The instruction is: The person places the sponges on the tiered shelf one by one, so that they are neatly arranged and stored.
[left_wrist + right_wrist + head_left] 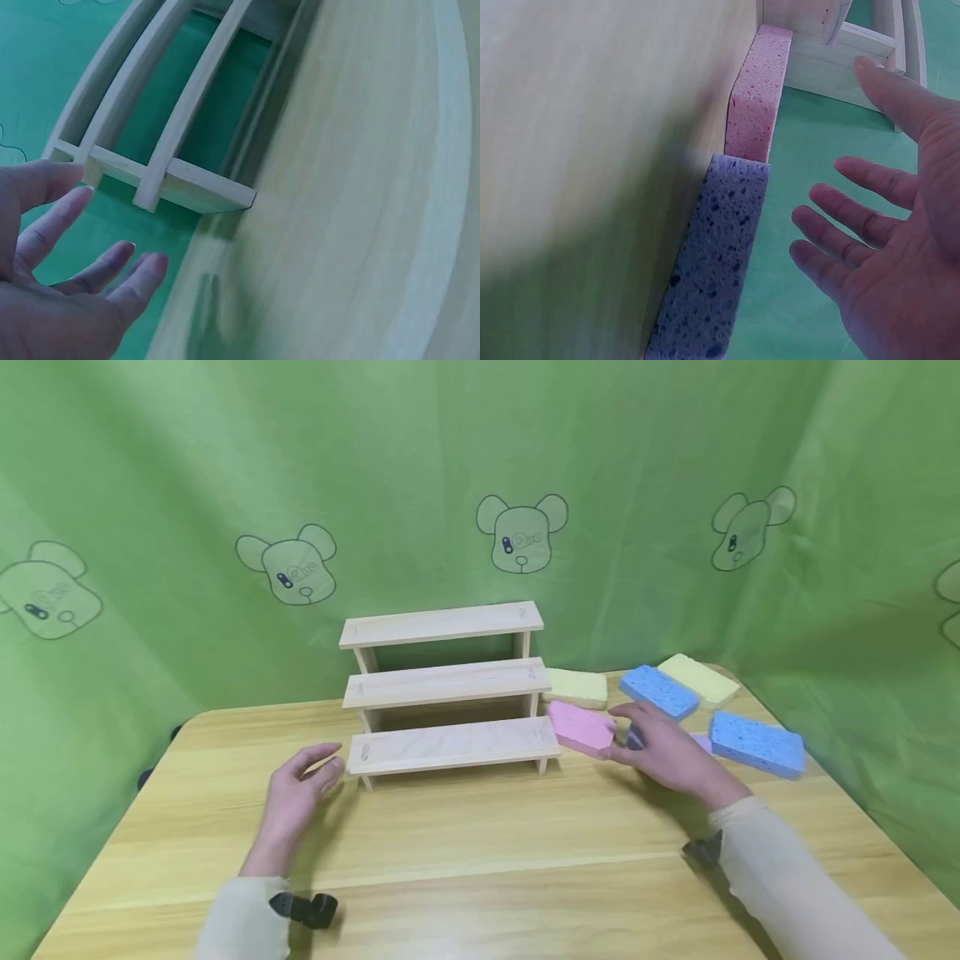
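A three-tier wooden step shelf [453,745] stands on the table. My left hand [298,793] hovers by the left end of its lowest step, fingers spread and loosely bent in the left wrist view, with nothing in them. My right hand [671,752] is held over a purple sponge [712,255], close to the pink sponge [581,728] beside the shelf's right end. In the right wrist view the fingers [855,225] are spread apart from both sponges, and the palm holds nothing. My right hand hides most of the purple sponge in the head view.
Two blue sponges [757,745] and two yellow sponges [697,681] lie on the table's right side, one yellow one behind the pink sponge. A green curtain [420,485] with bear-head prints hangs right behind the wooden table [480,877].
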The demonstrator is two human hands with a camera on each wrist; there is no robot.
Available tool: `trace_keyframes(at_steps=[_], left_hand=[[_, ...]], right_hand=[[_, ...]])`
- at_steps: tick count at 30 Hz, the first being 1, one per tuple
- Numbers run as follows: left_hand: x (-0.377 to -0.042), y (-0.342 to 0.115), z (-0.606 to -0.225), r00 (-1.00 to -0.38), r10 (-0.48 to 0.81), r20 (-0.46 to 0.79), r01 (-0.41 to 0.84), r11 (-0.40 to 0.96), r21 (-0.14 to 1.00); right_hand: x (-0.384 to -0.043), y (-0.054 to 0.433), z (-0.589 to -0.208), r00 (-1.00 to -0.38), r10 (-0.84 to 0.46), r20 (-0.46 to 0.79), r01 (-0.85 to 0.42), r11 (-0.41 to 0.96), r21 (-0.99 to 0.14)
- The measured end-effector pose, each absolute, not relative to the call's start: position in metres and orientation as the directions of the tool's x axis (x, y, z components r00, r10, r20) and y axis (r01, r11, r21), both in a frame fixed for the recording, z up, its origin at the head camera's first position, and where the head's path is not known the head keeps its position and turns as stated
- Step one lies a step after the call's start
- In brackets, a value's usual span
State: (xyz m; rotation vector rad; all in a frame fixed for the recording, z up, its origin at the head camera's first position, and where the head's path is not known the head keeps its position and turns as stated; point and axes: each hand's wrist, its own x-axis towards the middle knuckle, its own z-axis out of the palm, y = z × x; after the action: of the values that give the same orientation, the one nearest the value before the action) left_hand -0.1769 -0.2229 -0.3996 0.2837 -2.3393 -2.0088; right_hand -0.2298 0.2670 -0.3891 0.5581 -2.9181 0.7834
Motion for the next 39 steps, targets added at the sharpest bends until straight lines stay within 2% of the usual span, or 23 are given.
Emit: trace_keyframes(at_steps=[5,11,26,39], left_hand=[[-0.185,-0.217,-0.404,-0.986,-0.136,-0.097,-0.094,-0.024,0.995],[-0.193,-0.212,-0.411,-0.981,-0.124,-0.147,-0.134,-0.101,0.986],[-0.201,-0.202,-0.422,-0.973,-0.103,-0.207,-0.181,-0.219,0.959],[-0.203,-0.201,-0.427,-0.965,-0.125,-0.23,-0.2,-0.219,0.955]], right_hand=[[-0.235,0.264,-0.393,-0.926,-0.34,0.165,-0.376,0.79,-0.485],[-0.241,0.258,-0.398,-0.922,-0.354,0.155,-0.384,0.789,-0.479],[-0.258,0.251,-0.403,-0.923,-0.368,0.111,-0.377,0.809,-0.451],[-0.264,0.251,-0.405,-0.916,-0.391,0.091,-0.393,0.829,-0.398]])
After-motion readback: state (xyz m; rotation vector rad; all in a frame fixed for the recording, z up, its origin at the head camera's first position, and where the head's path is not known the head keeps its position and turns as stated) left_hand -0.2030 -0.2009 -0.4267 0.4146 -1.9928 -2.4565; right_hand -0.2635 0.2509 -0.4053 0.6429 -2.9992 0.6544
